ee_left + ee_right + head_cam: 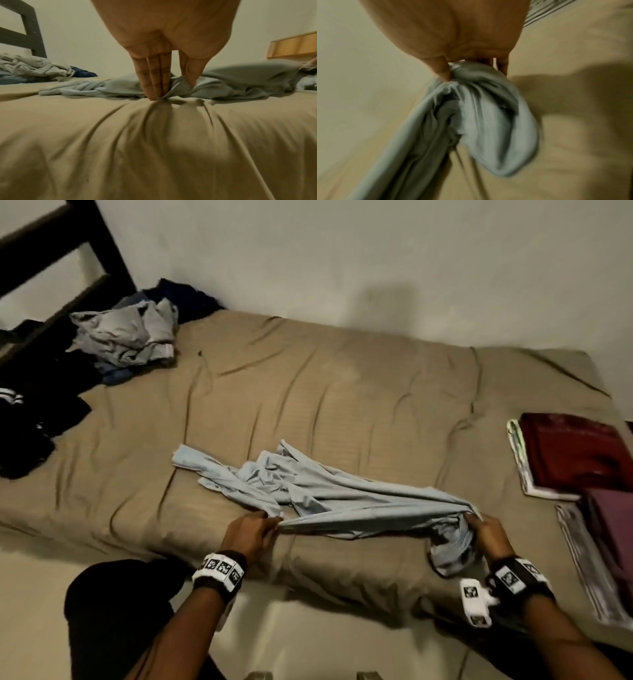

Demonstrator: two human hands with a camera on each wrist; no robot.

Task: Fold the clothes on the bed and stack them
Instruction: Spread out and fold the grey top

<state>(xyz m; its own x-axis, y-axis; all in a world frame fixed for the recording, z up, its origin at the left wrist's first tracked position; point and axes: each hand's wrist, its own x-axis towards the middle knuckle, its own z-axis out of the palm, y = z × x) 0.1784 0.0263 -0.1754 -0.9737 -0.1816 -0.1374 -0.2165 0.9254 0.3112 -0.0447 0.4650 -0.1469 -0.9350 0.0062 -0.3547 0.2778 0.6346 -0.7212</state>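
Progress: partial. Two folded stacks lie at the right end of the bed: a dark red folded garment (pixel 579 453) on top of a paler folded item, and a purple folded garment (pixel 613 529) on a grey striped one just beside it. At the left end, near the dark bed frame (pixel 65 244), a loose heap of grey, blue and black clothes (pixel 126 337) remains unfolded, so by appearance well over half of the work is left.

Item in hand: a light blue, thin, crumpled fabric garment (pixel 308 491) lies stretched along the near edge of the bed. The left hand (pixel 251 534) pinches one end of it, the straight fingers (pixel 154 81) pressed against the thumb with cloth between. The right hand (pixel 486 535) grips the other end, bunched; the fingers (pixel 443 70) are clamped on the gathered cloth. The garment is not yet spread flat; no fold is made in it.

Surface: a bed covered with a tan, wrinkled sheet (pixel 342 392), soft and yielding under the hands. Room: plain pale wall (pixel 376 251) behind the bed; a light wooden furniture piece (pixel 295 46) is visible in the left wrist view.
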